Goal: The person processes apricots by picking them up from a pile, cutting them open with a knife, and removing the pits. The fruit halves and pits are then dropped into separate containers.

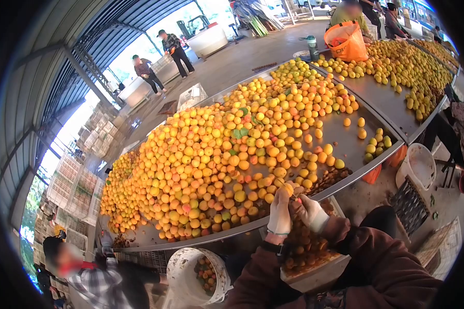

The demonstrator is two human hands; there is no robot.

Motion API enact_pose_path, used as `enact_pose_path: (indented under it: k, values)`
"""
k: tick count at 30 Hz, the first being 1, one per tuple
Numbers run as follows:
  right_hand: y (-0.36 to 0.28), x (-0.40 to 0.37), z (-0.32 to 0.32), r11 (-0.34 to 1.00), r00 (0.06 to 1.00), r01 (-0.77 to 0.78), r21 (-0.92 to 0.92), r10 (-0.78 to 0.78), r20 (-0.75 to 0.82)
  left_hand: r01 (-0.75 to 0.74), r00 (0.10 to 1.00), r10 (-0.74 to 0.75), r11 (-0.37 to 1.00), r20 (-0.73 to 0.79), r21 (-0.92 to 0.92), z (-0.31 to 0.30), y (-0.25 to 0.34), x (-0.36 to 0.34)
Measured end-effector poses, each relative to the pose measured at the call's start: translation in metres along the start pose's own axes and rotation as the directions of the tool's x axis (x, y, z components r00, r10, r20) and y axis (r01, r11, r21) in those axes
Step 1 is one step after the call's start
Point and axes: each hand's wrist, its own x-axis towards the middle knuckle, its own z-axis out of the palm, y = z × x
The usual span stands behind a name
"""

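Note:
My left hand (280, 212), in a pale glove, is closed on a yellow apricot (287, 189) just above the near edge of the metal table (340, 135). Right beside it, my right hand (311, 212), also gloved, has its fingers pinched together close to the same apricot. What those fingers grip is too small to make out. A large heap of apricots (206, 149) covers much of the tabletop in front of both hands. Below them, between my knees, stands a crate (322, 274) with brownish-orange pieces inside, partly hidden by my forearms.
Small brown pieces (331, 181) lie along the table's near edge. A white bucket (179, 268) with fruit stands at lower left, beside a person in a checked shirt (95, 286). Another white bucket (419, 164) is at right. An orange bag (348, 44) rests farther back.

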Motion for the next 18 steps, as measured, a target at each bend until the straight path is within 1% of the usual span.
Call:
enact_pose_path:
  k: [1,2,3,5,6,7,8,9,10,11,12,13,14,15,17,18]
  values:
    - [0.002,-0.001,-0.002,0.999,0.999,-0.026,0.036,0.025,0.039,0.011,1.000,-0.012,0.990,0.006,0.142,-0.006,-0.002,0.002]
    - [0.005,0.000,-0.001,0.996,0.996,-0.052,0.069,0.046,0.077,-0.020,1.000,0.018,0.988,0.010,0.153,-0.007,0.006,0.003]
    - [0.006,-0.001,0.002,0.996,0.995,-0.056,0.069,0.050,0.084,-0.016,1.000,0.016,0.988,0.003,0.151,-0.004,0.011,0.000]
    - [0.005,0.000,0.009,0.978,0.995,-0.086,0.192,0.076,0.056,-0.142,0.987,0.154,0.973,-0.053,0.184,0.007,0.023,-0.004]
    - [0.004,-0.001,0.011,0.979,0.996,-0.078,0.190,0.069,0.052,-0.153,0.980,0.176,0.966,-0.094,0.208,0.011,0.021,-0.004]
    - [0.004,-0.004,0.014,0.992,0.996,-0.083,0.096,0.080,0.030,-0.162,0.979,0.183,0.965,-0.087,0.208,0.013,0.022,-0.008]
    - [0.002,0.001,0.014,0.997,0.997,-0.073,-0.004,0.073,0.001,-0.127,0.978,0.151,0.978,-0.142,0.163,0.017,0.025,-0.007]
    - [-0.012,0.001,0.012,0.993,0.995,-0.097,-0.073,0.097,-0.003,-0.096,0.973,0.119,0.988,-0.200,0.118,0.017,0.026,-0.008]
    - [-0.010,0.002,0.012,0.987,0.997,-0.080,-0.139,0.082,0.006,-0.191,0.956,0.215,0.973,-0.198,0.133,0.009,0.012,-0.001]
    - [-0.009,0.003,0.009,0.976,0.997,-0.073,-0.206,0.077,0.013,-0.205,0.955,0.228,0.970,-0.189,0.131,0.006,0.013,0.001]
    - [-0.011,0.003,0.004,0.968,0.993,-0.099,-0.230,0.112,0.043,-0.134,0.980,0.134,0.991,-0.145,0.008,0.004,0.011,-0.001]
    - [-0.008,0.004,0.001,0.967,0.992,-0.102,-0.234,0.115,0.042,-0.050,0.995,0.040,0.993,-0.092,-0.111,0.001,0.008,-0.002]
    - [-0.002,0.005,0.000,0.966,0.991,-0.105,-0.234,0.121,0.055,-0.100,0.992,0.096,0.994,-0.086,-0.034,0.012,0.021,-0.006]
    - [0.004,0.004,0.001,0.966,0.989,-0.113,-0.231,0.132,0.069,-0.087,0.992,0.084,0.996,-0.091,-0.033,0.010,0.022,-0.008]
    - [0.008,0.002,0.001,0.969,0.988,-0.110,-0.222,0.130,0.079,-0.070,0.994,0.090,0.963,-0.062,0.261,0.007,0.023,-0.008]
    - [0.004,0.003,0.002,0.966,0.993,-0.079,-0.245,0.097,0.062,0.034,0.995,-0.042,0.996,-0.089,-0.082,0.003,0.007,-0.004]
